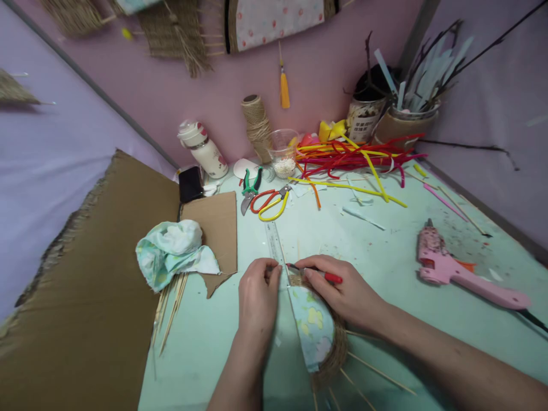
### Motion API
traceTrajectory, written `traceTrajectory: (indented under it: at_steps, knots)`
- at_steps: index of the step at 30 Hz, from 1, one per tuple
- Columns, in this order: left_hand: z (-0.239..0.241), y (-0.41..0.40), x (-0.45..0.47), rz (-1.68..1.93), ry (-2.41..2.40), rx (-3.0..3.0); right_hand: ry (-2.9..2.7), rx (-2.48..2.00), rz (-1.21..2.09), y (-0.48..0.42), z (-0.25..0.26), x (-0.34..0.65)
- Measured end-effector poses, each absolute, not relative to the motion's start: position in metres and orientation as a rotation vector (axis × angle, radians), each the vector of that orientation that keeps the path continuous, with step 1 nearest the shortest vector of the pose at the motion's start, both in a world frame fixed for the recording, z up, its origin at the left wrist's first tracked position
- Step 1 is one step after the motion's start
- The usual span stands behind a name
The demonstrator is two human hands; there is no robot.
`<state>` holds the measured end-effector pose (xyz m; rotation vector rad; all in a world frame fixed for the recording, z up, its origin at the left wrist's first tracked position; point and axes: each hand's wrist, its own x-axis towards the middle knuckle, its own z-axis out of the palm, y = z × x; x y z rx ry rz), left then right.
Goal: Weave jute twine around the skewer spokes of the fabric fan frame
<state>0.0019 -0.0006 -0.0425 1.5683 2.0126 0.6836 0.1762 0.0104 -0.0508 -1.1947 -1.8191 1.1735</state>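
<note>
My right hand (342, 285) is closed round a red pen (331, 277), its tip pointing left beside a clear ruler (273, 241). Close by on the left, my left hand (260, 294) has its fingers bent together on the lower end of that ruler. Between my wrists lies a half-round piece (314, 328), covered in blue and yellow floral cloth and edged with wound twine. Thin wooden sticks (381, 372) fan out from its curved rim. Its straight edge faces my left hand, and part of its top is hidden under my right hand.
A pink glue gun (466, 274) lies at right. Scissors (272, 204), green-handled pruners (250, 191) and a heap of red and yellow pipe cleaners (355, 160) lie behind. Crumpled cloth (171, 251) rests on cardboard (225, 228) at left. A twine spool (257, 125) stands by the wall.
</note>
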Motion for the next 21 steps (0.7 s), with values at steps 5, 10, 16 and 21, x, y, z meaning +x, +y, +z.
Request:
traceTrajectory:
  at_steps: [5,10,16,21]
  knots:
    - [-0.0432,-0.0007,0.0010,0.677,2.018,1.581,-1.814,-1.210,1.165,0.0102,-0.0511,0.1772]
    - [-0.0436,-0.0009,0.0011,0.684,2.015,1.584,-1.802,-1.201,1.166,0.0096,-0.0493,0.1772]
    - [-0.0432,-0.0009,0.0018,0.700,2.009,1.586,-1.818,-1.200,1.168,0.0100,-0.0488,0.1762]
    - [-0.0434,-0.0009,0.0015,0.692,2.017,1.594,-1.826,-1.205,1.150,0.0103,-0.0478,0.1762]
